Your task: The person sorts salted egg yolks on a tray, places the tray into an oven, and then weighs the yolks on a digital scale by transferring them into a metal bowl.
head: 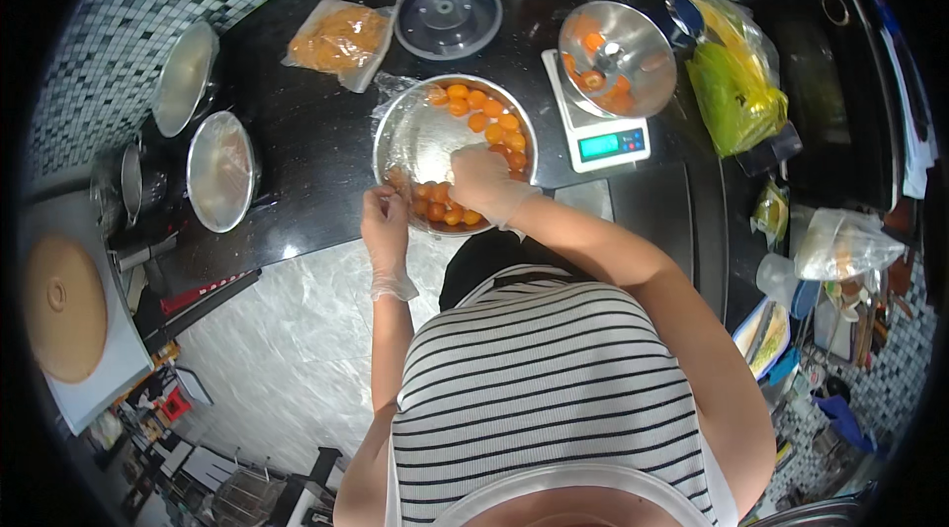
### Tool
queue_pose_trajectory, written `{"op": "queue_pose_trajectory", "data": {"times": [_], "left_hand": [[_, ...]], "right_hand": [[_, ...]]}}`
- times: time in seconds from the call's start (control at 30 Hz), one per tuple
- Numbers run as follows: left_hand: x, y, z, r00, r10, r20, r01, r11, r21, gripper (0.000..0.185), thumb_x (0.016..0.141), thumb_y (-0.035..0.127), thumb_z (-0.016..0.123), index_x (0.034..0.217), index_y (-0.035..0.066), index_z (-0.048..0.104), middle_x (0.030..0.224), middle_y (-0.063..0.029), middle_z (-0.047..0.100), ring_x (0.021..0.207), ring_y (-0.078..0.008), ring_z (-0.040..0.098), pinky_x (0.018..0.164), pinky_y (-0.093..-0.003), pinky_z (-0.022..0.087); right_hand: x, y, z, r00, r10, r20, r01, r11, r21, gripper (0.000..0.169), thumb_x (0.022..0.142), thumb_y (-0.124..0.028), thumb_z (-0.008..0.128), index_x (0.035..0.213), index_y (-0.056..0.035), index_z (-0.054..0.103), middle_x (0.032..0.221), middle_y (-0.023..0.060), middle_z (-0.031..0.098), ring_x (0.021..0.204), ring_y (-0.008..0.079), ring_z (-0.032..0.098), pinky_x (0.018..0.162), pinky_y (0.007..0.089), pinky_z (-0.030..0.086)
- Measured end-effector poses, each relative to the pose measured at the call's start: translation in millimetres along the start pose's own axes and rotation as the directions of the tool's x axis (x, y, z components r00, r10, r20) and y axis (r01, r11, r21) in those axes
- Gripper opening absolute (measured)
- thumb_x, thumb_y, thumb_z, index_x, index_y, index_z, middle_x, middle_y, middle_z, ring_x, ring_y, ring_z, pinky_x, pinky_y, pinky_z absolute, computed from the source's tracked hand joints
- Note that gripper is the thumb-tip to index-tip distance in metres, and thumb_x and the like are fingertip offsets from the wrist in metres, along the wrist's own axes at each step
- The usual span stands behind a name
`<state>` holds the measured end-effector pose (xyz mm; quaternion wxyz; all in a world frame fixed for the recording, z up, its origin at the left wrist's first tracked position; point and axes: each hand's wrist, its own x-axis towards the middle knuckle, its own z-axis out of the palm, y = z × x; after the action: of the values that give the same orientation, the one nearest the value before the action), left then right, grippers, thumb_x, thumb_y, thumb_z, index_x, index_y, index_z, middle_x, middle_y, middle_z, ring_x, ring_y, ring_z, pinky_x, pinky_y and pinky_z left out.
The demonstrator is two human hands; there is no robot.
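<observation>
A round metal pan [380,134] is on the dark counter in front of me. Round orange balls [493,108], like egg yolks, line its top, right and lower inner edge. Clear plastic film [400,130] lies over the pan's left side and hangs past the rim. At the lower left rim, my left hand [385,212], in a clear glove, pinches the film's edge. My right hand [482,175], gloved too, reaches into the pan with its fingers bent down beside the balls. Its fingertips are hidden, so whether it holds anything is unclear.
Right of the pan, a metal bowl [649,75] with orange pieces stands on a digital scale [578,134]. Behind are a grey round lid [448,15] and a bag of orange crumbly food [337,37]. Two film-covered bowls [220,171] stand left. A yellow-green bag [734,97] lies far right.
</observation>
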<state>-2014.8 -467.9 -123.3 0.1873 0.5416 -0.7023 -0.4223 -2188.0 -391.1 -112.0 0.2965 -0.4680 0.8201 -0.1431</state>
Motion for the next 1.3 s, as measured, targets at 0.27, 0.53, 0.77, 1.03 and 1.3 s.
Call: {"op": "queue_pose_trajectory", "data": {"times": [0.27,0.53,0.77,1.03,1.3], "left_hand": [[0,-2,-3,1.000,-0.003,-0.006,0.003,1.000,0.015,0.012,0.089,0.010,0.061,0.099,0.006,0.057,0.069,-0.0014,0.054,0.062,-0.0094,0.050,0.058,-0.0262,0.043],[3,10,2,0.995,-0.007,-0.101,0.016,0.996,0.089,0.030,0.088,0.010,0.059,0.118,0.007,0.053,0.067,-0.0070,0.055,0.059,-0.0196,0.056,0.059,-0.0346,0.047],[10,-9,0,0.991,0.108,-0.076,-0.098,0.987,0.126,0.050,0.090,0.011,0.056,0.139,0.008,0.046,0.072,-0.0133,0.063,0.065,-0.0233,0.063,0.063,-0.0353,0.050],[14,6,-6,0.999,0.031,0.023,-0.034,0.990,0.135,0.044,0.092,0.011,0.053,0.135,0.004,0.048,0.089,-0.0223,0.068,0.080,-0.0320,0.069,0.072,-0.0397,0.053],[15,-5,-2,0.994,0.105,-0.013,-0.102,0.983,0.152,0.045,0.092,0.011,0.054,0.136,0.006,0.048,0.077,-0.0168,0.068,0.071,-0.0264,0.069,0.067,-0.0363,0.053]], "right_hand": [[11,-1,-8,0.993,-0.057,0.102,0.071,0.988,-0.134,0.017,0.076,-0.013,0.064,0.087,-0.0043,0.072,0.087,0.0184,0.070,0.085,0.0335,0.069,0.072,0.0417,0.054],[14,-1,-3,0.944,-0.324,-0.065,0.328,0.944,0.049,0.029,0.078,-0.016,0.061,0.104,-0.0036,0.067,0.099,0.0193,0.068,0.096,0.0348,0.065,0.082,0.0449,0.050],[45,-32,11,0.943,-0.296,0.152,0.275,0.950,0.146,0.032,0.082,-0.024,0.060,0.112,-0.0108,0.064,0.096,0.0191,0.068,0.090,0.0373,0.065,0.082,0.0462,0.050],[49,-56,6,0.966,-0.233,0.110,0.221,0.969,0.108,0.035,0.075,-0.028,0.067,0.099,-0.0023,0.063,0.094,0.0201,0.068,0.090,0.0371,0.065,0.082,0.0458,0.050],[46,-38,7,0.978,-0.191,-0.082,0.195,0.980,0.047,0.026,0.072,-0.016,0.066,0.095,-0.0032,0.064,0.092,0.0200,0.068,0.087,0.0355,0.067,0.078,0.0452,0.052]]}}
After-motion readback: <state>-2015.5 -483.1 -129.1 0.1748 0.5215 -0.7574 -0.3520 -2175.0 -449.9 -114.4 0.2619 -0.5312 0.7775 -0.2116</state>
